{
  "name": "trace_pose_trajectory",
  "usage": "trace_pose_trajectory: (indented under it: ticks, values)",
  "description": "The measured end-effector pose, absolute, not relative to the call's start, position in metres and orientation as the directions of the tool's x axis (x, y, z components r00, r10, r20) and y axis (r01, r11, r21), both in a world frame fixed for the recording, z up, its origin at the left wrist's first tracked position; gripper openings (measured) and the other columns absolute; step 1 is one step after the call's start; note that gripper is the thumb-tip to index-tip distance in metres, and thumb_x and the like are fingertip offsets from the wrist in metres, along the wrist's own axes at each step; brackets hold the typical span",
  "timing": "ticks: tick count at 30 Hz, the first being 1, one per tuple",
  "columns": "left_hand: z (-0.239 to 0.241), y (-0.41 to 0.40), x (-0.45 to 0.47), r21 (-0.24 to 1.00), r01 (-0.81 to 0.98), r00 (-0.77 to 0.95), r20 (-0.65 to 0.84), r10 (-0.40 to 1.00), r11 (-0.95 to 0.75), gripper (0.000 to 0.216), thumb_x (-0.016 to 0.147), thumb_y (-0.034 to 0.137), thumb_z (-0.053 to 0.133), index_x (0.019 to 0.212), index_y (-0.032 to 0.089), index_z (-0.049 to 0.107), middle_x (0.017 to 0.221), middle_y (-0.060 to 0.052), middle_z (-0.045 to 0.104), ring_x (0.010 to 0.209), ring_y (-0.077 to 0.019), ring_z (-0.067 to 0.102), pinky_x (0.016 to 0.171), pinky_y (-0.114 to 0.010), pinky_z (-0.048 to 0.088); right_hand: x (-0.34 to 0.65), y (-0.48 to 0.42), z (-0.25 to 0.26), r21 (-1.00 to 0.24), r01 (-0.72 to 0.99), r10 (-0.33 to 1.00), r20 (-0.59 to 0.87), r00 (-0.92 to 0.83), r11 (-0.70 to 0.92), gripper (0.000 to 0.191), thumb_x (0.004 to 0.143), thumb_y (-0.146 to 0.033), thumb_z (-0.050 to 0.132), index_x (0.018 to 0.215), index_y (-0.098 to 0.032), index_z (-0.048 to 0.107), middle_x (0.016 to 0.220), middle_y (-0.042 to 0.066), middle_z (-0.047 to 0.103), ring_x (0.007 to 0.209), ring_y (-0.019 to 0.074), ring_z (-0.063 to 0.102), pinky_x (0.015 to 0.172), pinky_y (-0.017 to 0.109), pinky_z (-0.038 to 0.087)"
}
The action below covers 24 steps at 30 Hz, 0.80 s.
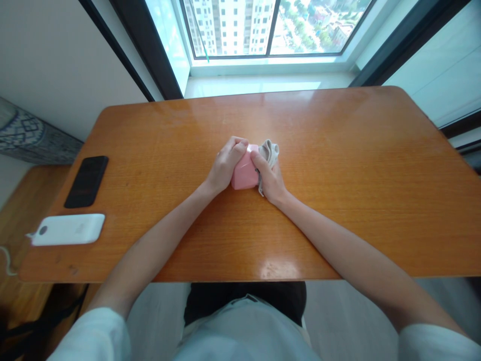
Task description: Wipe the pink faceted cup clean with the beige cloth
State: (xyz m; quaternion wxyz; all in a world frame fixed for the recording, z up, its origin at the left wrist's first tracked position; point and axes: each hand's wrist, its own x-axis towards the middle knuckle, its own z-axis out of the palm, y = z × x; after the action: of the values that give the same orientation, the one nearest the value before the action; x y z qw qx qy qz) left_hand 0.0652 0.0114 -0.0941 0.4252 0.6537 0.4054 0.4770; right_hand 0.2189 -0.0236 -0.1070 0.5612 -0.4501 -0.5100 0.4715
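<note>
Near the middle of the wooden table, a small pink box-like object (245, 173) with smooth, shiny sides is held between my two hands. My left hand (226, 163) wraps its left side, fingers over the top. A crumpled light grey cloth (269, 151) is bunched in my right hand (271, 178), pressed against the pink object's right side. The right thumb lies on the pink surface. Part of the cloth hangs below between the hand and the object. Fingers on the far side are hidden, and the exact kind of the pink object cannot be made out.
A black phone (86, 181) lies at the left of the wooden table (356, 200). In front of it is a white power-bank-like device (69, 229) near the left edge. A window (270, 30) stands beyond the far edge, and a patterned fabric item (33, 133) is at far left.
</note>
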Motion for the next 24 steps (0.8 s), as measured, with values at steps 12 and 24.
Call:
trace_pose_trajectory:
  ticks: [12,24]
  values:
    - [-0.098,0.005,0.054,0.529,0.188,0.337,0.756,0.561,-0.827,0.049,0.111,0.068,0.048,0.134,0.027,0.061,0.139,-0.013,0.069,0.133,-0.0296,0.067,0.115,-0.051,0.056,0.219,-0.024,-0.104,-0.981,-0.097,0.985,0.171,-0.008,0.169,0.052,0.096,-0.079,0.069,0.086,-0.028,0.058,0.079,-0.002,0.054,0.078,0.0186,0.059,0.078,0.036,0.061]
    - [-0.095,0.002,0.062,0.698,0.156,0.232,0.661,0.713,-0.698,0.038,0.113,0.057,0.050,0.124,0.025,0.068,0.120,-0.007,0.076,0.114,-0.0231,0.072,0.105,-0.040,0.057,0.219,-0.026,-0.102,-0.981,-0.094,0.985,0.171,-0.006,0.169,0.050,0.094,-0.076,0.073,0.093,-0.026,0.066,0.089,0.001,0.065,0.086,0.0207,0.066,0.083,0.037,0.063]
